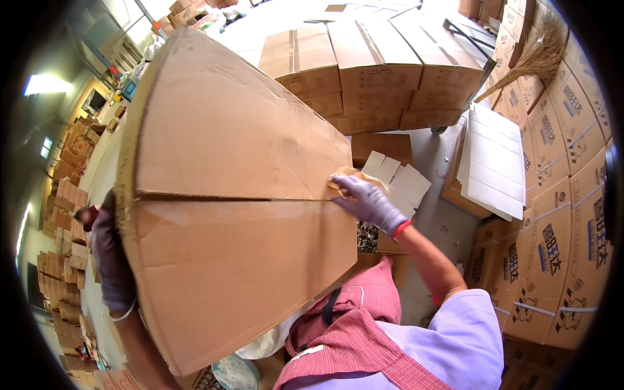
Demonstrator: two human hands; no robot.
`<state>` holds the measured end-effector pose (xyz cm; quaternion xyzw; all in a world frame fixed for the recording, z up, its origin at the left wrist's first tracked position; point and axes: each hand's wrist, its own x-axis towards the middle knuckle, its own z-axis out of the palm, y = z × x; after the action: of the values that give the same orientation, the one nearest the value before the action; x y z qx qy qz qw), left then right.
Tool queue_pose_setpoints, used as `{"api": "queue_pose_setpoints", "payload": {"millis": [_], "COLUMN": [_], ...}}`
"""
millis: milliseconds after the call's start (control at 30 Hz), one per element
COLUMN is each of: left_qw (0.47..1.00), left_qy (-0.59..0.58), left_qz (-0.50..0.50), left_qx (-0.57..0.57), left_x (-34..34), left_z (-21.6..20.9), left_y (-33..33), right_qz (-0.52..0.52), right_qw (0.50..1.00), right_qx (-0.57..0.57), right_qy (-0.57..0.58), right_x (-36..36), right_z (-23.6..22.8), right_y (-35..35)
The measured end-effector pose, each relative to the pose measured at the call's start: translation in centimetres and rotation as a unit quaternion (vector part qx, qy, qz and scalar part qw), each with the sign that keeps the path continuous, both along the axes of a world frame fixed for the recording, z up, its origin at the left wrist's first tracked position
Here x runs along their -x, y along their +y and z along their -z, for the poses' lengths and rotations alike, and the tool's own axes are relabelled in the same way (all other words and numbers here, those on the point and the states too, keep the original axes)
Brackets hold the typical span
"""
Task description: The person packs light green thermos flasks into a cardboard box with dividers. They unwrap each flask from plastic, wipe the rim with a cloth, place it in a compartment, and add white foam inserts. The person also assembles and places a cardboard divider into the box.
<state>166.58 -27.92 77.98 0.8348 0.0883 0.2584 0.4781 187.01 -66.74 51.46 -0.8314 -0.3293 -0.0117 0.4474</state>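
A large brown cardboard box (240,260) is tilted up in front of me, its two flaps meeting along a dark seam. My left hand (114,257), in a grey glove, grips the box's left side, with some fingers hidden behind the edge. At the seam's right end, my right hand (369,200), gloved in pale grey with a red cuff, pinches what looks like a crumpled strip of tan tape (376,181). Motion blurs its fingertips. Under the right forearm, an open carton (390,246) holds small dark-and-light pieces too small to name.
Taped cartons (380,75) stand stacked on a wheeled cart ahead. White foam-like sheets (494,159) lean on a box at right, beside a wall of strapped cartons (549,253). A straw broom (536,55) rests on top. A pale blue tub (235,372) sits below the box.
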Motion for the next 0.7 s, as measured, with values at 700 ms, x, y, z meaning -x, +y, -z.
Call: {"api": "queue_pose_setpoints", "payload": {"millis": [700], "left_qw": [0.989], "left_qy": [0.042], "left_qz": [-0.06], "left_qx": [-0.128], "left_x": [1.1], "left_z": [6.4], "left_y": [-3.1], "right_qz": [-0.356], "right_qw": [0.844], "right_qx": [0.215], "right_qy": [0.34], "right_x": [11.6], "right_z": [10.6], "right_y": [-2.0]}}
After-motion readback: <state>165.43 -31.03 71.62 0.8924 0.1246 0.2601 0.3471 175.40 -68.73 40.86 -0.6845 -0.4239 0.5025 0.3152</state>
